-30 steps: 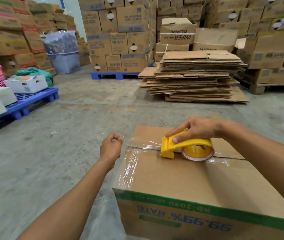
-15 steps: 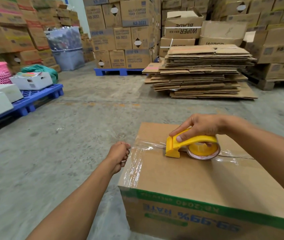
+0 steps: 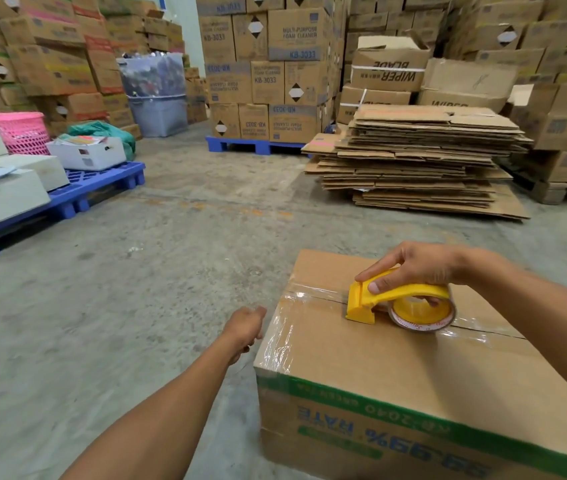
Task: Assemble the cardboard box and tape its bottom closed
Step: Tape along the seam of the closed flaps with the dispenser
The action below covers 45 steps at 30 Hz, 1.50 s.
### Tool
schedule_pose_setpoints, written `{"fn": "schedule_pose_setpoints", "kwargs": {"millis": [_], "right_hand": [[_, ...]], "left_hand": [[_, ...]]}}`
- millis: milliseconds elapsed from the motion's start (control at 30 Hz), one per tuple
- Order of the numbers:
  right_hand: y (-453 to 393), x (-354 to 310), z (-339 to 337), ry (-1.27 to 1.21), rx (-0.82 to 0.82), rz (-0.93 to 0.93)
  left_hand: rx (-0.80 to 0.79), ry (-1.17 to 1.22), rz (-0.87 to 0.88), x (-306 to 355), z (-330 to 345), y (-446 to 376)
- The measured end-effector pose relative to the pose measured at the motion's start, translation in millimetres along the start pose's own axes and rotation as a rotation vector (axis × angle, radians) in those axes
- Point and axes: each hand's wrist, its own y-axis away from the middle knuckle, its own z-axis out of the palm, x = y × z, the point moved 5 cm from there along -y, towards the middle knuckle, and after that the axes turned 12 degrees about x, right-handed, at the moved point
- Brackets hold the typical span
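A cardboard box (image 3: 361, 362) with green print stands upside down on the floor, its bottom flaps closed. Clear tape (image 3: 297, 299) runs along the seam and folds over the left edge. My right hand (image 3: 413, 268) grips a yellow tape dispenser (image 3: 365, 301) that rests on the seam near the box's middle, its roll toward the right. My left hand (image 3: 244, 327) is against the box's left side, touching it just below where the tape comes over the edge; its fingertips are partly hidden.
A tall pile of flattened cardboard (image 3: 413, 161) lies ahead on the right. Stacked cartons on a blue pallet (image 3: 254, 145) stand behind. At the left, another blue pallet (image 3: 102, 185) carries white boxes and a pink basket (image 3: 22, 131). Bare concrete floor (image 3: 136, 289) lies between.
My left hand, which held the tape end out to the left of the box, has moved in and down against the box's left side. The dispenser has stayed on the seam.
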Motion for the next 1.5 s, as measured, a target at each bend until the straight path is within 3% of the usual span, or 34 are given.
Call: {"fn": "schedule_pose_setpoints", "kwargs": {"millis": [67,133,200,267,333,500,833,1067,1333,1500], "right_hand": [[0,0,0,0.011,0.011,0.005],[0,0,0,0.02,0.014,0.009],[1,0,0,0.021,0.011,0.02],[2,-1,-1,0.021,0.011,0.026],[3,-2,-1,0.024,0.011,0.025],[0,-3,0,0.018,-0.019,0.019],[2,1,4,-0.164,-0.301,0.079],[6,16,-9,-0.186,-0.3,0.05],[87,117,-69,-0.201,-0.294,0.218],[84,119,-69,-0.118,-0.209,0.154]], "left_hand": [[0.151,0.056,0.104,18,-13,2],[0.205,0.063,0.29,51,-18,17],[0.153,-0.05,0.525,84,-10,38],[0.061,-0.313,0.786,106,10,59],[-0.051,-0.556,0.93,111,33,77],[-0.092,-0.92,0.929,92,62,87],[-0.051,-0.981,0.946,88,65,83],[-0.06,-0.972,0.927,90,64,80],[-0.06,-0.992,0.902,93,65,79],[-0.06,-1.053,0.818,103,74,86]]}}
